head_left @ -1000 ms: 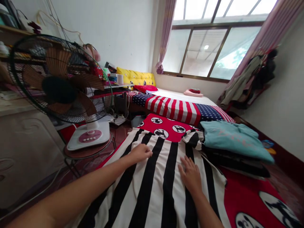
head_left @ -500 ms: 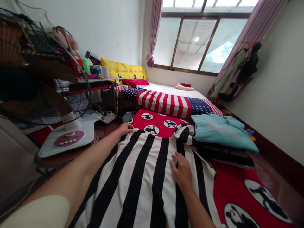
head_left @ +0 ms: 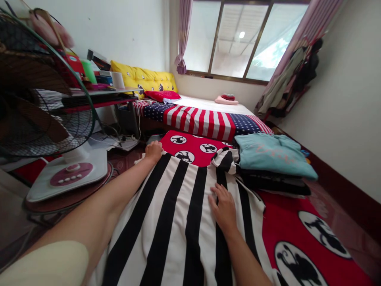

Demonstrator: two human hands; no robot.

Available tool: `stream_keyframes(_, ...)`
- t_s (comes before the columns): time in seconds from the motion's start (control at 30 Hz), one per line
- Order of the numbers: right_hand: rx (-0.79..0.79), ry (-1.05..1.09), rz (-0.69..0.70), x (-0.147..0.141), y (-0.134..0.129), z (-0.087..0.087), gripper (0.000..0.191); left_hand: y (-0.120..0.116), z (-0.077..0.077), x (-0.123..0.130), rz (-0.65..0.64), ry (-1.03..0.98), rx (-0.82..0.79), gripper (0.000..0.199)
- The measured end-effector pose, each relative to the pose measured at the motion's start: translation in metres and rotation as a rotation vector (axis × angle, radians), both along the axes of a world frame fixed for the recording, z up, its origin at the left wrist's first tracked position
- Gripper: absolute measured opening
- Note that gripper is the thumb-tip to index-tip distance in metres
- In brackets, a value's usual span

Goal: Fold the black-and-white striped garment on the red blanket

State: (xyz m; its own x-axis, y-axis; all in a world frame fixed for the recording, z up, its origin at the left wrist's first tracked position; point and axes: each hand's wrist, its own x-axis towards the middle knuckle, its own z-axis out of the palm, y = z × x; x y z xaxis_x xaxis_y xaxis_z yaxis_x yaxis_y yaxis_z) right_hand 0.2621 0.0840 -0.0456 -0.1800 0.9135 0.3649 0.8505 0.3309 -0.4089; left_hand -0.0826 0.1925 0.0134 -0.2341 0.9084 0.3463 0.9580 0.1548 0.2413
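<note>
On the red cartoon-print mat (head_left: 300,222) in front of me, the head view shows a black-and-white striped garment (head_left: 178,214) spread flat, and my left hand (head_left: 154,151) is curled closed on its far left corner. My right hand (head_left: 224,208) lies palm-down on the stripes, fingers spread, gripping nothing. Just right of the garment sits a folded teal shirt (head_left: 272,155) on a dark stack, and a standing fan (head_left: 41,119) is at my left.

Red printed bedcover (head_left: 300,222) carrying a black-and-white striped garment (head_left: 178,222) spread flat. Right of the garment, a folded teal top (head_left: 274,155) lies on dark folded clothes (head_left: 276,183).
</note>
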Motion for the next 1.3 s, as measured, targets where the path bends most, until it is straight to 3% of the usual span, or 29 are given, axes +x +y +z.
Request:
stream_keyframes(0.1, -0.025, 0.003, 0.003, -0.002, -0.001, 0.003, 0.034, -0.010, -0.010, 0.007, -0.015, 0.018, 0.023, 0.036)
stream_keyframes(0.23, -0.050, 0.017, -0.009, -0.004, -0.003, 0.007, 0.035, -0.015, -0.004, 0.024, -0.068, 0.006, 0.054, 0.036)
stream_keyframes(0.37, -0.053, 0.023, -0.018, -0.005, -0.005, 0.009, 0.033, -0.032, -0.001, 0.077, -0.297, -0.049, 0.012, 0.024)
stream_keyframes(0.5, -0.044, 0.039, -0.015, -0.005, -0.005, 0.007, 0.033, -0.085, -0.029, 0.146, -0.709, -0.067, -0.098, 0.039)
stream_keyframes(0.57, -0.041, 0.061, -0.016, -0.005, -0.005, 0.006, 0.034, -0.111, -0.045, 0.168, -0.734, -0.025, -0.079, 0.047)
stream_keyframes(0.63, -0.043, 0.082, -0.018, -0.004, -0.004, 0.005, 0.035, -0.129, -0.056, 0.178, -0.659, 0.014, -0.032, 0.050)
stream_keyframes(0.73, -0.082, 0.023, 0.031, 0.007, -0.001, 0.008, 0.037, -0.138, -0.059, 0.179, -0.593, 0.027, -0.023, 0.049)
stream_keyframes(0.83, -0.159, -0.195, 0.051, 0.035, 0.005, 0.013, 0.047, -0.138, -0.054, 0.175, -0.590, 0.011, -0.048, 0.050)
stream_keyframes(0.93, -0.174, -0.399, -0.120, 0.071, 0.014, 0.011, 0.053, -0.138, -0.051, 0.173, -0.583, -0.022, -0.048, 0.050)
stream_keyframes(1.0, -0.160, -0.466, -0.150, 0.086, 0.020, 0.006, 0.054, -0.138, -0.050, 0.174, -0.585, -0.042, -0.050, 0.050)
stream_keyframes(1.17, -0.084, -0.513, -0.158, 0.093, 0.025, -0.005, 0.056, -0.141, -0.047, 0.171, -0.606, -0.086, -0.142, 0.054)
stream_keyframes(1.3, -0.048, -0.515, -0.133, 0.094, 0.024, -0.008, 0.060, -0.166, -0.038, 0.145, -0.738, -0.124, -0.299, 0.060)
